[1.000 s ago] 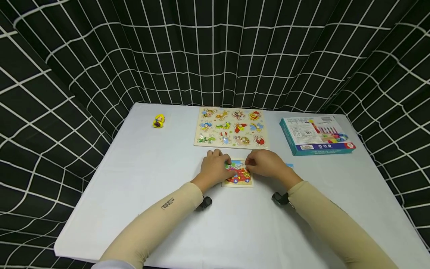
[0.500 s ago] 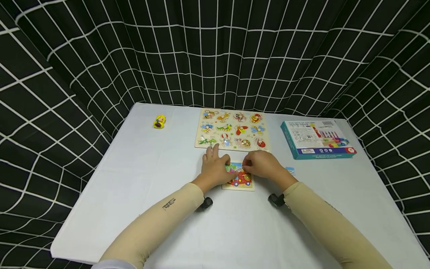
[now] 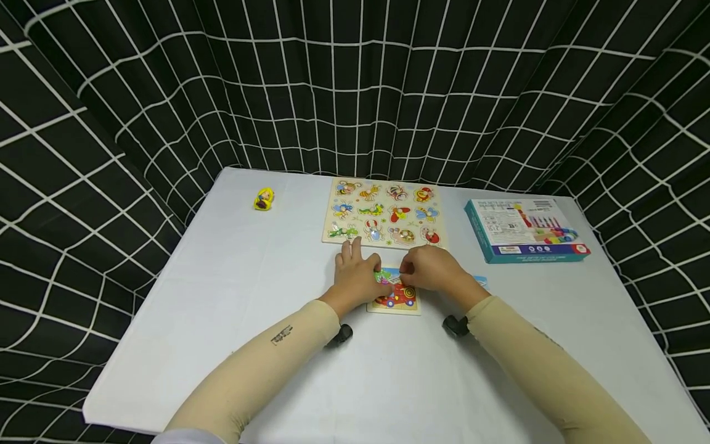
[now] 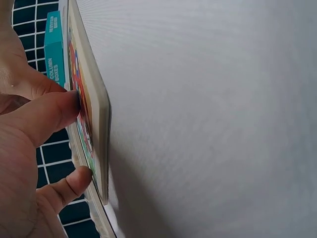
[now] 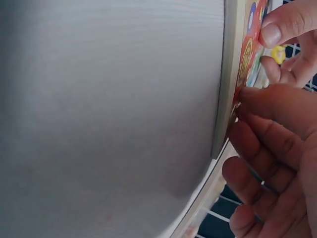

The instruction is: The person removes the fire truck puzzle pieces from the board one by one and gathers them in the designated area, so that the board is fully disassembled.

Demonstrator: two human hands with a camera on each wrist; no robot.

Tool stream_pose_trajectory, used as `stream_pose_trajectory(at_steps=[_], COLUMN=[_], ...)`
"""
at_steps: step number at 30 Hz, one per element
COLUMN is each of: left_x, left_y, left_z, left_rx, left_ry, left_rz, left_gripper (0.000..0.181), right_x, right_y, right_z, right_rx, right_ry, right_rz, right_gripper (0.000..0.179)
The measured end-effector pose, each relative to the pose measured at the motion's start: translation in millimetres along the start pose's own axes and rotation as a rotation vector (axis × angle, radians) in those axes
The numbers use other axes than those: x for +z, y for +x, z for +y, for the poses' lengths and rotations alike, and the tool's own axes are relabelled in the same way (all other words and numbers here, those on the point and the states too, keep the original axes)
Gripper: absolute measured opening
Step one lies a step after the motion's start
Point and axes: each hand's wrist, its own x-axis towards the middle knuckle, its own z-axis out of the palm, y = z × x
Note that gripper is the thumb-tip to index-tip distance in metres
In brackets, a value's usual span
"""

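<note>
A small wooden jigsaw puzzle [image 3: 394, 303] with a red fire engine picture lies flat on the white table in the head view. My left hand [image 3: 357, 277] rests over its left side; the thumb [image 4: 69, 106] presses the picture and the other fingers are spread. At the upper right of the board, my right hand [image 3: 432, 269] has thumb and forefinger [image 5: 252, 99] together, pinching what seems to be a puzzle piece mostly hidden by the fingertips. A loose blue piece [image 3: 480, 281] lies just right of that hand, partly covered by the wrist.
Behind the hands lies a larger wooden insect peg puzzle [image 3: 384, 213]. A teal and white box [image 3: 527, 229] stands at the right. A small yellow figure toy [image 3: 263, 199] sits at the far left. Black gridded cloth [image 3: 366, 86] surrounds the table [image 3: 388, 382].
The left hand's fingers have spread and straightened away from the board. The right hand has shifted slightly left over the puzzle's upper right part. The view has tilted slightly.
</note>
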Motion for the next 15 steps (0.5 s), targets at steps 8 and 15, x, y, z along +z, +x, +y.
stream_pose_trajectory(at_steps=[8,15], left_x=[0.1,-0.9], left_y=[-0.8,-1.0], left_z=[0.2,0.1], left_rx=[-0.005,0.0], left_ry=[-0.008,-0.006], left_rz=[-0.001,-0.006], left_gripper=[0.047,0.048], right_x=[-5,-17], right_y=[3.6,2.0], right_z=[-1,2], right_rx=[-0.061,-0.054], right_ry=[0.03,0.039], right_rz=[-0.017,0.014], right_gripper=[0.012,0.015])
